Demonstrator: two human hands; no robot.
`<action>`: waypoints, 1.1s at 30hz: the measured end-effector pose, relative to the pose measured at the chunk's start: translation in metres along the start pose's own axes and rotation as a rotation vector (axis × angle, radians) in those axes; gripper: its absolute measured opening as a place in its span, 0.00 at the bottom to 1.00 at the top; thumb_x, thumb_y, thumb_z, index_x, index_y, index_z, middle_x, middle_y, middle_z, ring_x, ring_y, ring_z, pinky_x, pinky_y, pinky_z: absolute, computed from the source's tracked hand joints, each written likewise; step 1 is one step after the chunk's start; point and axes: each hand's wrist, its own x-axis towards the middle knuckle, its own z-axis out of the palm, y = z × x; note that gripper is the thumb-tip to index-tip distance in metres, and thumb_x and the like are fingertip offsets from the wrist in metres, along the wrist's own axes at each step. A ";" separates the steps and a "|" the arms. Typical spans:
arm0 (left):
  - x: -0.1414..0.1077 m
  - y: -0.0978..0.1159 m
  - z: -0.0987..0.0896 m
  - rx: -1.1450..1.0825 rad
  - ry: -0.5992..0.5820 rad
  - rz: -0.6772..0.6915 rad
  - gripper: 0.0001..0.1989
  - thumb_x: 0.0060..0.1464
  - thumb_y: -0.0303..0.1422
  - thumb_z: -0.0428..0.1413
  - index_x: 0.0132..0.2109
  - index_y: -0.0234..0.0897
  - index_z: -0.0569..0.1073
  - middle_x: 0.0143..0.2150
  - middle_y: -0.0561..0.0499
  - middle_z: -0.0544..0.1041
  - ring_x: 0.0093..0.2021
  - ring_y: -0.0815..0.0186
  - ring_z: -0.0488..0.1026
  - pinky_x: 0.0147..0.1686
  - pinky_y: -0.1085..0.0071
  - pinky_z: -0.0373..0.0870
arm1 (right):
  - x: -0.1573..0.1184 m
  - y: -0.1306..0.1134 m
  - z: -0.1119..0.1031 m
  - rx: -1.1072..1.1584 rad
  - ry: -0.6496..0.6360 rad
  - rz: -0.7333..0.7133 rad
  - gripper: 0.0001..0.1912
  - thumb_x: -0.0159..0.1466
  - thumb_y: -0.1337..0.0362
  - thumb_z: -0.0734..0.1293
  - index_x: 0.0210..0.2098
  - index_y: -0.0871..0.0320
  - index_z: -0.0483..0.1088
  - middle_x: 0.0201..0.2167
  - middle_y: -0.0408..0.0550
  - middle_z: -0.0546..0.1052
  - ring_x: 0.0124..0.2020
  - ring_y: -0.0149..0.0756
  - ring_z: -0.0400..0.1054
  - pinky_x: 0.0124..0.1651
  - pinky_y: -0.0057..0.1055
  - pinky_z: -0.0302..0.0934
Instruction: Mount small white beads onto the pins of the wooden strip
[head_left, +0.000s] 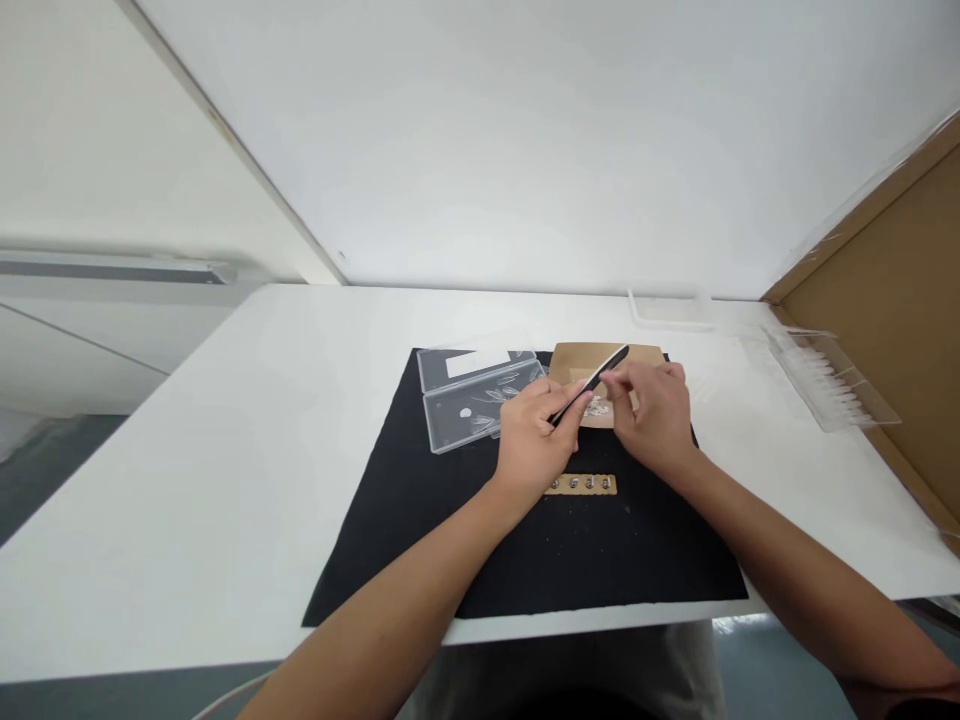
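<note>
A slim black bar (609, 366) is held above a black mat (397, 530), with 2 hands set close together at it.
The bar's lower part is gripped by the left hand (534, 425), its thumb and fingers closed on it. The fingers of the right hand (651, 410) are curled at the bar's side; whether a small piece is pinched there, or how far the tips are closed, cannot be told. Work along the bar's surface appears to be the step in hand; for the next move, a firm left grip and a light, steady right touch are called for. Nearer the wearer, a tan strip (581, 490) bearing 4 visible round pieces is laid; beyond are placed a tan card (568, 356) and an open clear case (448, 438).
</note>
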 end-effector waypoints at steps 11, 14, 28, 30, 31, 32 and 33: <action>0.001 -0.010 0.002 0.164 0.056 0.157 0.08 0.69 0.34 0.58 0.47 0.38 0.82 0.33 0.51 0.78 0.34 0.66 0.74 0.37 0.70 0.72 | -0.004 0.001 -0.015 0.176 0.085 0.069 0.08 0.74 0.61 0.67 0.36 0.53 0.69 0.29 0.38 0.81 0.32 0.34 0.77 0.46 0.39 0.57; 0.003 -0.015 -0.003 0.308 0.080 0.171 0.10 0.70 0.34 0.56 0.52 0.37 0.78 0.40 0.48 0.80 0.40 0.63 0.77 0.41 0.69 0.73 | -0.007 0.007 -0.016 0.121 0.177 -0.010 0.08 0.71 0.62 0.71 0.36 0.53 0.69 0.29 0.38 0.82 0.33 0.35 0.79 0.45 0.39 0.57; 0.011 -0.026 -0.024 0.826 0.032 -0.083 0.09 0.69 0.34 0.54 0.47 0.42 0.80 0.40 0.46 0.79 0.39 0.59 0.76 0.29 0.68 0.55 | -0.009 -0.003 -0.025 0.095 0.232 -0.335 0.16 0.65 0.68 0.77 0.31 0.54 0.65 0.28 0.35 0.83 0.24 0.26 0.75 0.37 0.35 0.54; 0.010 -0.032 -0.025 0.802 0.073 0.002 0.08 0.68 0.31 0.54 0.44 0.39 0.79 0.39 0.44 0.78 0.39 0.57 0.74 0.32 0.67 0.59 | -0.009 -0.004 -0.026 0.089 0.225 -0.349 0.16 0.65 0.68 0.77 0.31 0.54 0.65 0.28 0.34 0.83 0.24 0.26 0.75 0.37 0.35 0.54; 0.010 -0.034 -0.025 0.778 0.094 0.032 0.08 0.68 0.30 0.54 0.43 0.38 0.79 0.39 0.43 0.78 0.39 0.56 0.74 0.33 0.66 0.61 | -0.009 -0.004 -0.026 0.088 0.221 -0.349 0.16 0.65 0.68 0.77 0.31 0.54 0.65 0.28 0.33 0.83 0.24 0.25 0.75 0.37 0.35 0.54; 0.010 -0.033 -0.025 0.740 0.110 0.067 0.08 0.67 0.30 0.54 0.43 0.37 0.79 0.39 0.42 0.77 0.39 0.56 0.73 0.35 0.65 0.64 | -0.009 -0.004 -0.026 0.088 0.217 -0.347 0.16 0.65 0.68 0.77 0.31 0.53 0.65 0.28 0.32 0.83 0.24 0.25 0.75 0.37 0.36 0.54; 0.011 -0.032 -0.024 0.682 0.114 0.105 0.07 0.67 0.30 0.54 0.43 0.37 0.78 0.39 0.42 0.77 0.40 0.56 0.73 0.38 0.64 0.66 | -0.009 -0.003 -0.026 0.087 0.215 -0.351 0.16 0.65 0.68 0.76 0.31 0.53 0.65 0.28 0.31 0.83 0.24 0.24 0.75 0.37 0.36 0.53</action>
